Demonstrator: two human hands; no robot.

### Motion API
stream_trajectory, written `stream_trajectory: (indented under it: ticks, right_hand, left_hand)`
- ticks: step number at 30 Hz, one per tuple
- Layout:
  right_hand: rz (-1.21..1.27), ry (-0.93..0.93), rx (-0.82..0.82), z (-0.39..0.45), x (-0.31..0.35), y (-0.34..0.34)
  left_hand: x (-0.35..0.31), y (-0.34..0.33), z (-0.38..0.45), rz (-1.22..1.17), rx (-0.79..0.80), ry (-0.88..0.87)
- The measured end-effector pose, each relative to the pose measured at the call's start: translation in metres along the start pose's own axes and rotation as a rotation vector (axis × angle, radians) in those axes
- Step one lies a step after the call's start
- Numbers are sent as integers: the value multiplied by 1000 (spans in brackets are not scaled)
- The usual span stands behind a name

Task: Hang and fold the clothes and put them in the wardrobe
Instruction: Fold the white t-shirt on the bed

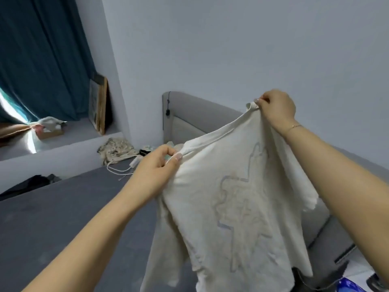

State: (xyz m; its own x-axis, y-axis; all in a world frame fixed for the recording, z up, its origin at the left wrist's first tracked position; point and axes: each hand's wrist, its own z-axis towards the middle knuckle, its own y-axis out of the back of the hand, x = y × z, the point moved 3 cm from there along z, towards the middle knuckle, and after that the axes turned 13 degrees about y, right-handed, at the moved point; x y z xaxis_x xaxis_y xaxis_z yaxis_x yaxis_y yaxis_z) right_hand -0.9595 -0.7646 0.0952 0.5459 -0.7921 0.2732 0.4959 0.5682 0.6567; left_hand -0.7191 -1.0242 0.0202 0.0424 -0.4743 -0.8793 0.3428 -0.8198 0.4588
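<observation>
While the left hand (pixel 156 165) pinches one shoulder mid-frame and the right hand (pixel 275 108) pinches the other higher at upper right, the white shirt (pixel 231 203) hangs slanted over the bed (pixel 73 207).

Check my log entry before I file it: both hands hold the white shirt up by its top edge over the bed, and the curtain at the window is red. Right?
Not quite. The head view shows the curtain is dark teal, not red. The rest stands: the left hand and right hand hold the white shirt up over the bed.
</observation>
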Motion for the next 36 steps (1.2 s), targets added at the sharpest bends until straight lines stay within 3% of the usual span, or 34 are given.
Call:
stream_trajectory:
  ticks: [5, 9, 14, 20, 23, 27, 36]
  right_hand:
    - [153, 106, 295, 17, 107, -140]
    - [411, 35, 529, -33, 206, -269]
    - [624, -42, 826, -175, 336, -441]
    - [776, 19, 1086, -403, 468, -609]
    - [781, 38, 1162, -508, 500, -666]
    - [779, -23, 1133, -602, 513, -720]
    - [845, -85, 1095, -660, 517, -764]
  left_hand:
    - [103, 18, -17, -134, -123, 350]
    - [206, 31, -50, -249, -179, 641]
    - [362, 40, -129, -406, -360, 1035]
    - [564, 35, -240, -369, -524, 1316]
    - [649, 31, -290, -412, -585, 1384]
    - [732, 21, -333, -464, -610, 1406]
    - [800, -3, -362, -567, -603, 1383]
